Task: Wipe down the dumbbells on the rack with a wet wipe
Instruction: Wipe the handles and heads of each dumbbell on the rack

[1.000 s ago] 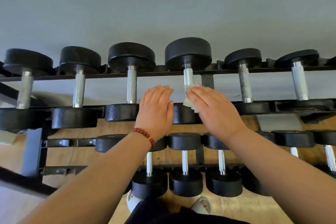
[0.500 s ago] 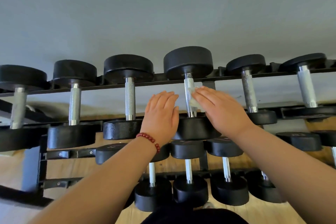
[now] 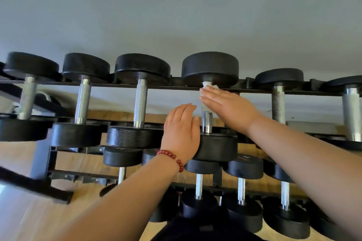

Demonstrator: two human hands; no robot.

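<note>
A black metal rack [image 3: 125, 85] holds a top row of black dumbbells with steel handles. My right hand [image 3: 229, 107] presses a white wet wipe [image 3: 208, 85] against the upper part of the handle of the large middle dumbbell [image 3: 210, 68], just under its far head. My left hand [image 3: 181, 131], with a red bead bracelet at the wrist, lies flat with fingers together against the left side of that dumbbell's near head [image 3: 217, 147]. The lower part of the handle [image 3: 207, 121] shows bare between my hands.
Other dumbbells sit left [image 3: 141, 92] and right [image 3: 279, 92] on the top tier. A lower tier carries smaller dumbbells [image 3: 241, 186]. A grey wall rises behind the rack and a wooden floor [image 3: 23, 162] lies below.
My right hand has slid the wipe up the handle from near the front head to just under the far head. My left hand has stayed at the front head.
</note>
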